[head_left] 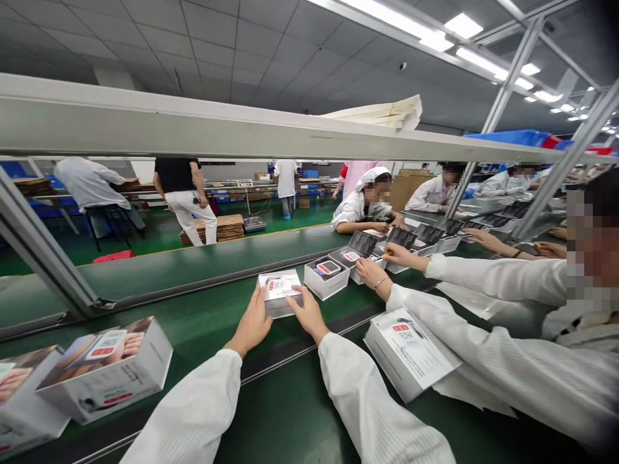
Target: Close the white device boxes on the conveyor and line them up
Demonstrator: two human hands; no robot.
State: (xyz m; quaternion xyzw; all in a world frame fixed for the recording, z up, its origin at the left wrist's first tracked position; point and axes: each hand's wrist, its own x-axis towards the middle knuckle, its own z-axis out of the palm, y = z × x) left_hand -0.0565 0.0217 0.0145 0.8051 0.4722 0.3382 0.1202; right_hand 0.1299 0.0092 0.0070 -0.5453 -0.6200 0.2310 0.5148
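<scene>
A small white product box [279, 291] with a printed leaflet on top sits on the green conveyor belt [193, 316]. My left hand [254, 322] holds its left side, fingers closed against it. My right hand [307, 312] grips its right front corner, fingers pressed to the box. Both my sleeves are white. Just right of it stands an open white box [327, 276] holding a device with a red and blue face.
Printed product boxes [104, 367] stand at lower left, another box [409, 351] lies at lower right. A co-worker's hands [382, 267] work on boxes to the right; more workers sit along the line. A metal shelf beam [193, 129] crosses overhead with slanted posts [43, 251].
</scene>
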